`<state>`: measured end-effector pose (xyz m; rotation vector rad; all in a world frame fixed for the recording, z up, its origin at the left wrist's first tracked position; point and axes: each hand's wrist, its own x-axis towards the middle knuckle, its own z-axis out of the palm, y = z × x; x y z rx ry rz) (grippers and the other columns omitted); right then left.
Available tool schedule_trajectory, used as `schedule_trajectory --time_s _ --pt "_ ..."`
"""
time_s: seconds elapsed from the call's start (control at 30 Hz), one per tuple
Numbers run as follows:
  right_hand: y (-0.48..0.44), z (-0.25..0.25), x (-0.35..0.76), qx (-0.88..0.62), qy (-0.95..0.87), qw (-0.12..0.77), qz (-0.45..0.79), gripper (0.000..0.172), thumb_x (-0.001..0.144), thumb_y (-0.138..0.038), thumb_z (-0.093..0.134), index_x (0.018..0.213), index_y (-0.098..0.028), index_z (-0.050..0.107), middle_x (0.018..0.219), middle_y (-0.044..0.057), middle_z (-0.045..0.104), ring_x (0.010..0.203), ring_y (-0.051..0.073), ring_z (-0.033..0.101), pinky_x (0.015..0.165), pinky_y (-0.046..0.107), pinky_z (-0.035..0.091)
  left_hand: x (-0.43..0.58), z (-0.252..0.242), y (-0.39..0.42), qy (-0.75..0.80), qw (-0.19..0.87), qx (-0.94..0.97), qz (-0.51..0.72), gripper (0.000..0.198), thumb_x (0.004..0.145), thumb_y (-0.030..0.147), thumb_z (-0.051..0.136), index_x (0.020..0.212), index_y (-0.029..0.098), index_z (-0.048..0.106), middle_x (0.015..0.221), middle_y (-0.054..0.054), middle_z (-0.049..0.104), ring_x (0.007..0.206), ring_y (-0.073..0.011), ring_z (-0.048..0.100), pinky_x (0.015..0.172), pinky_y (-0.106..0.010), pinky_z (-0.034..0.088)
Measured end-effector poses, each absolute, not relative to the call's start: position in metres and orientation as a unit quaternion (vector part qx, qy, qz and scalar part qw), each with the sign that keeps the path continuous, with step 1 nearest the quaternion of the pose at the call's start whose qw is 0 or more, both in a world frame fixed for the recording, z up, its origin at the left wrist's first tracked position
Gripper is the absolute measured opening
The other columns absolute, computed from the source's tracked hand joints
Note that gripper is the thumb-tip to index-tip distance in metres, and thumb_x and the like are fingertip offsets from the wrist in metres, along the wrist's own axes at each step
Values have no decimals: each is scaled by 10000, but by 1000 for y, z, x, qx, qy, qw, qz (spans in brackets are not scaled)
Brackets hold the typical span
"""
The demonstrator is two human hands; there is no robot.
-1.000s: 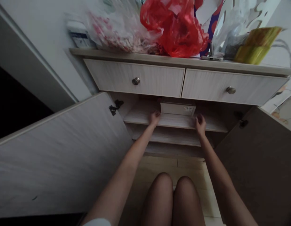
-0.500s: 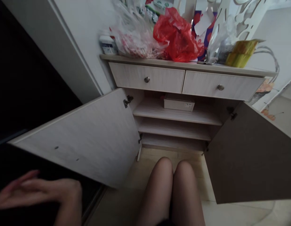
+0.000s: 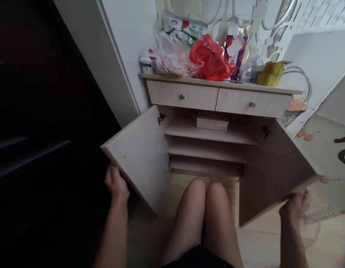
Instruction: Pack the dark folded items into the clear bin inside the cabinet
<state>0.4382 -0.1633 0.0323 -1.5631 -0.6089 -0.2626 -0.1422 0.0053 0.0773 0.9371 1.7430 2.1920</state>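
Note:
My left hand (image 3: 116, 182) is closed at the outer edge of the left cabinet door (image 3: 141, 156), with its fingertips hidden behind the panel. On the other side, my right hand (image 3: 296, 204) has its fingers curled at the outer edge of the right cabinet door (image 3: 270, 171). Whether either hand grips a knob on the outer face is hidden. Both doors stand partly open, angled toward me. Between them the white cabinet shows three shelf levels, and a pale box (image 3: 212, 123) with a small label sits on the top shelf (image 3: 186, 128).
Two drawers with round knobs run above the doors. On the cabinet top (image 3: 281, 88) stand a white bottle (image 3: 146, 64), a clear plastic bag (image 3: 175, 59), a red plastic bag (image 3: 210, 59) and a yellow package (image 3: 271, 73). My knees (image 3: 205, 193) are between the doors. Dark furniture rises at left.
Both doors have swung inward from a wider opening. My left hand has moved from the lower left, spread, to the left door's edge. My right hand has come into view at the right door.

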Motion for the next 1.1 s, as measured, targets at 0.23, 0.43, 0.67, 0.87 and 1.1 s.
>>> schedule_trajectory --time_s 0.23,0.43,0.67,0.87,1.1 --pt "-125 47 357 -650 -358 670 -36 510 901 -623 492 1028 -160 663 947 106 676 834 212 630 750 335 504 -64 54 6 528 105 516 666 430 823 558 580 959 184 743 974 -103 755 933 -254 709 864 -381 569" --pt "-68 62 327 -628 -466 624 1 513 899 -642 489 953 -174 693 872 83 657 748 191 635 667 311 516 21 63 46 457 185 628 602 303 911 434 576 928 181 742 900 -87 726 833 -202 685 758 -287 538" --pt "38 74 284 -654 -514 554 -19 543 969 -592 348 851 -173 672 871 91 656 734 178 619 669 289 454 110 83 102 470 139 707 510 182 941 221 570 849 159 714 811 -74 678 775 -180 629 742 -267 445" --pt "100 80 273 -676 -526 515 -37 474 999 -501 348 955 -167 682 956 99 664 744 170 609 644 270 384 146 84 144 485 96 724 482 215 979 206 511 904 171 709 892 -97 676 814 -186 628 725 -269 415" --pt "133 76 276 -676 -532 507 -52 507 1010 -502 297 1003 -164 675 998 123 651 769 187 582 683 294 406 157 79 184 457 121 747 468 197 984 227 535 911 165 707 868 -78 667 815 -176 624 737 -259 415"
